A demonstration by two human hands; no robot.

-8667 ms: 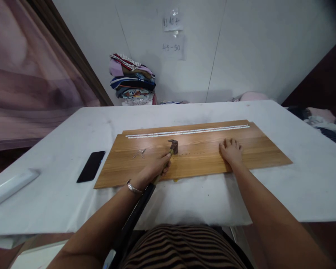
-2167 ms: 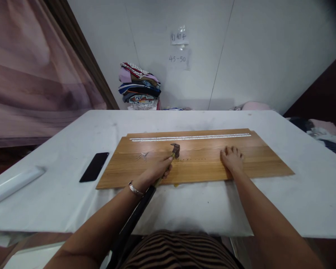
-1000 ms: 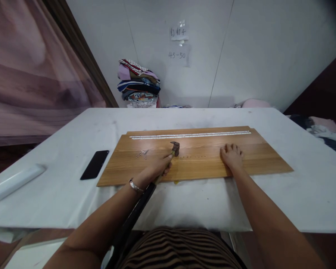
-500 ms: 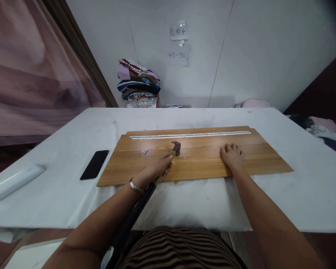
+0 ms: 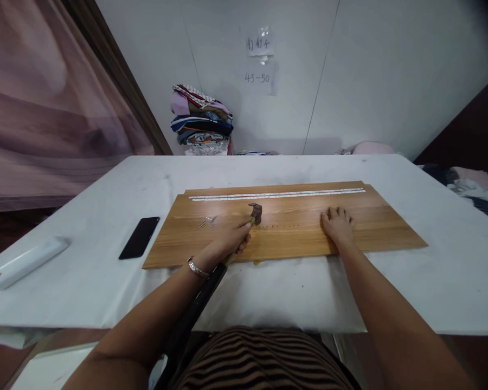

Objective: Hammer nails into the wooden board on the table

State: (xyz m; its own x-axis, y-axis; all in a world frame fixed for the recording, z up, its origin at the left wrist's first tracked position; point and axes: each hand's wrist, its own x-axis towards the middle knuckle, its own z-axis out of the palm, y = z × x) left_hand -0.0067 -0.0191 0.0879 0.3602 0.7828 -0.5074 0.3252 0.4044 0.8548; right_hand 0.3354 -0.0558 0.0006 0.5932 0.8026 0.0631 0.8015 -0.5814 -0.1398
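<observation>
My left hand is closed around the handle of a claw hammer, its rusty head over the middle of a wooden board. The long dark end of the handle runs back under my forearm. My right hand rests on the board to the right, fingers spread and holding nothing. Between the two hands a row of small dark nail heads or holes runs along the board; which of these they are I cannot tell. Several loose nails lie in a small pile left of the hammer.
Two white marked strips lie along the board's far edge. A black phone and a white plastic piece are to the left on the white table. Folded clothes are stacked behind the table, near the wall.
The view has shifted very slightly. Both hands and the hammer keep practically the same place on the board.
</observation>
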